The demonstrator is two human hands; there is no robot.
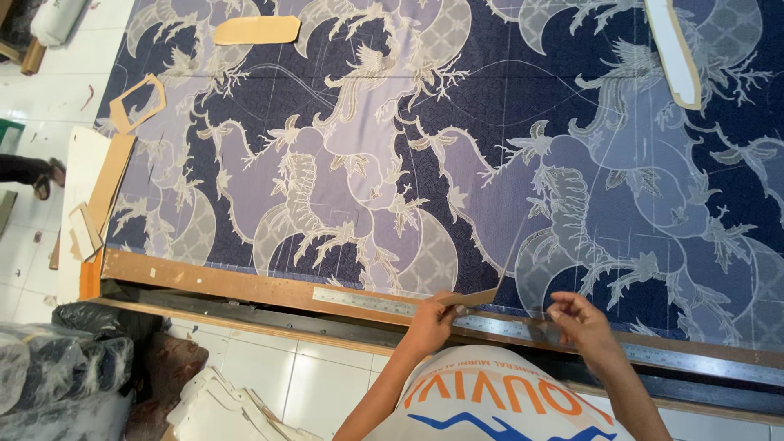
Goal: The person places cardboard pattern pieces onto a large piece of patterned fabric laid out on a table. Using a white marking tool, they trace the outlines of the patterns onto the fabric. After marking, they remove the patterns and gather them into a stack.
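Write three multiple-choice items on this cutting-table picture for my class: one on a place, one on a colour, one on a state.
1. Where does the metal ruler lie?
A. Along the table's near wooden edge
B. Across the middle of the cloth
C. On the floor

2. What is the ground colour of the patterned cloth?
A. Red
B. Dark blue
C. Green

3. What is the left hand doing?
A. Hanging free of the table
B. Holding scissors
C. Pinching a thin tan card strip at the ruler

Key:
1 A, the ruler runs along the wooden edge beside the cloth's border.
2 B, pale bird-and-plant shapes sit on dark blue.
3 C, its fingers close on the strip; the right hand rests by the ruler, fingertips together.
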